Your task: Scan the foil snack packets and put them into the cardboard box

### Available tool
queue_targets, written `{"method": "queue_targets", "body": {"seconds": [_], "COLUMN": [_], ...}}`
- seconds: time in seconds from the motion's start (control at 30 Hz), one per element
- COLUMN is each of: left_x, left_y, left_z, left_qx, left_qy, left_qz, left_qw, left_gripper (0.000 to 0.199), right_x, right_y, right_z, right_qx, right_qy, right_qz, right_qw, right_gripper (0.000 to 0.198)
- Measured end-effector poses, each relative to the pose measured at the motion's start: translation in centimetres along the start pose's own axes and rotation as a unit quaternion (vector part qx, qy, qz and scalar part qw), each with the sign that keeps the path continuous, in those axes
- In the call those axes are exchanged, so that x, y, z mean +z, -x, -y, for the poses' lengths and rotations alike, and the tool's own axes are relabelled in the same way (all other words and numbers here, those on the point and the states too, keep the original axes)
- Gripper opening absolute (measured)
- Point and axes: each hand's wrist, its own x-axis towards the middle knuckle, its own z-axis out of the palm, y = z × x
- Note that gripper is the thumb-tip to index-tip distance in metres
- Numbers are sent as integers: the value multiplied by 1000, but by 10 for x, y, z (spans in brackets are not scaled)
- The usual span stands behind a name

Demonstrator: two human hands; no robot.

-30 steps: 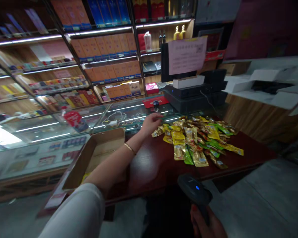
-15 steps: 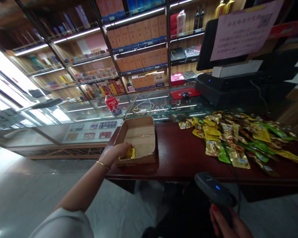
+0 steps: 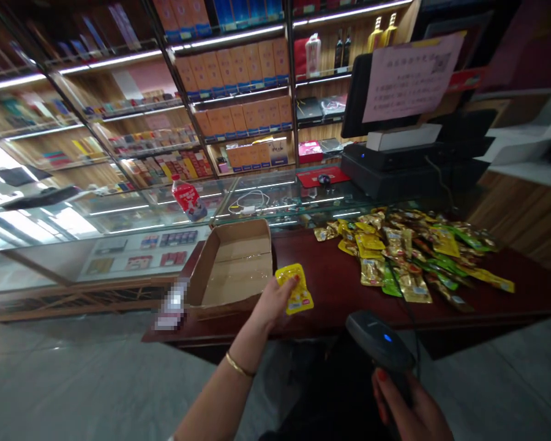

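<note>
My left hand (image 3: 275,302) grips a yellow snack packet (image 3: 297,293) by its left side, thumb on top, just right of the cardboard box (image 3: 239,309). The box is open at the top and its bare brown bottom shows. In my right hand (image 3: 406,404) is a black barcode scanner (image 3: 379,340) with a blue light on, held in front of the counter edge. Its cable runs up toward a pile of gold, yellow and green snack packets (image 3: 406,251) on the dark red counter (image 3: 324,318).
Behind the counter stands a glass display case (image 3: 151,214) with a red bottle (image 3: 188,199) and a white cable (image 3: 250,205) on it. A monitor (image 3: 356,98) with a pink paper sheet rises at the right. A blurred patch (image 3: 172,306) covers something left of the box.
My left hand has come out of the box and moved right with the yellow packet. The scanner stays in my right hand. The view has shifted somewhat to the right.
</note>
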Motion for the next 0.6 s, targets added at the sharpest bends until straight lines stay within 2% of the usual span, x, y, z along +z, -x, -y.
{"method": "queue_targets", "body": {"seconds": [0.1,0.2,0.37,0.6], "left_x": [28,33,27,27], "left_y": [-15,-29,-36,-37], "left_z": [43,66,78,80], "left_qx": [-17,-5,14,28], "left_qy": [84,94,93,105], "left_qz": [-15,-22,-23,-18], "left_qw": [996,995,995,994], "left_gripper": [40,47,58,56], "right_x": [0,3,7,14], "right_y": [1,3,1,1], "right_z": [4,0,-16,-15], "right_qx": [-10,5,21,33], "right_qy": [3,0,9,29], "right_qz": [-4,-4,32,55], "right_qw": [1000,1000,999,998], "right_gripper": [58,57,54,57]}}
